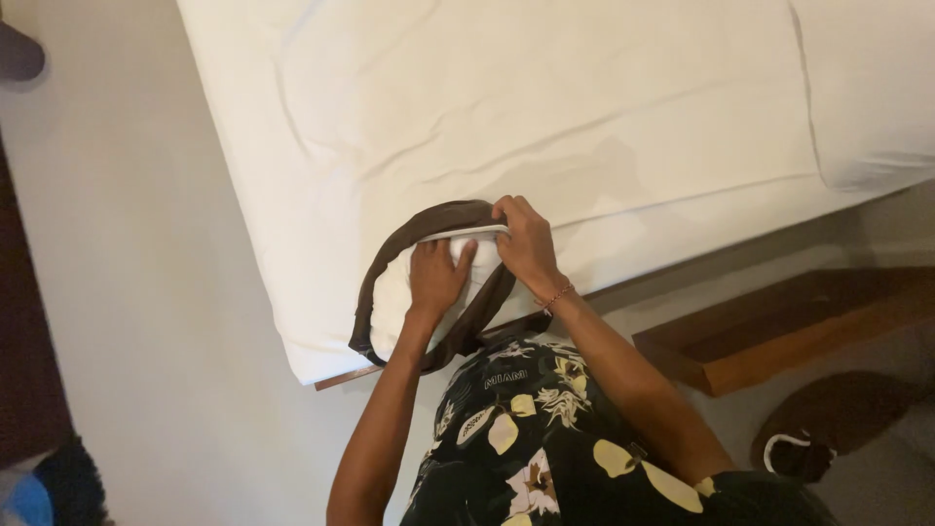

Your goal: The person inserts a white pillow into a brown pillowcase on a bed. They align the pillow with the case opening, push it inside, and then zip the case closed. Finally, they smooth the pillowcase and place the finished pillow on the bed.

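Observation:
My left hand presses flat on a bunched fold of white sheet at the side of the mattress. My right hand grips the top edge of that fold and the dark brown band that loops around it. The band curves from the mattress top down past my left wrist to the lower edge of the bed. The white sheet-covered mattress fills the upper part of the head view. A thin bracelet circles my right wrist. My dark patterned clothing shows below.
A white pillow lies at the mattress's right end. A low wooden step runs beside the bed at the right, with a dark slipper on the floor near it. Pale floor spreads left; dark furniture stands at the left edge.

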